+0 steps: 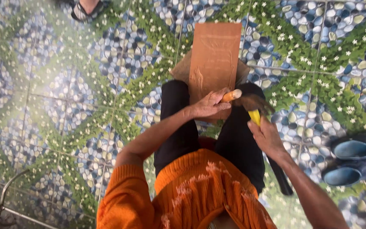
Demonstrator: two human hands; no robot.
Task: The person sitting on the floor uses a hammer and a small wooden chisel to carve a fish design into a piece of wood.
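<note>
A wooden board [214,59] lies on the person's knees, reaching forward over the tiled floor [56,93]. The left hand [208,105] rests on the board's near end; the right hand [267,138] is just right of it. A pair of shoes [352,163] stands on the floor at far right.

Matt carved wooden board [214,59], glossy patterned floor tiles [56,85], knitted orange cloth sweater [200,195], smooth rubbery blue clogs [352,163]

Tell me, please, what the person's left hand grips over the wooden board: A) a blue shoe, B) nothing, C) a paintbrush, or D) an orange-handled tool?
D: the left hand closes around the orange handle of a tool held against the wooden board.
</note>
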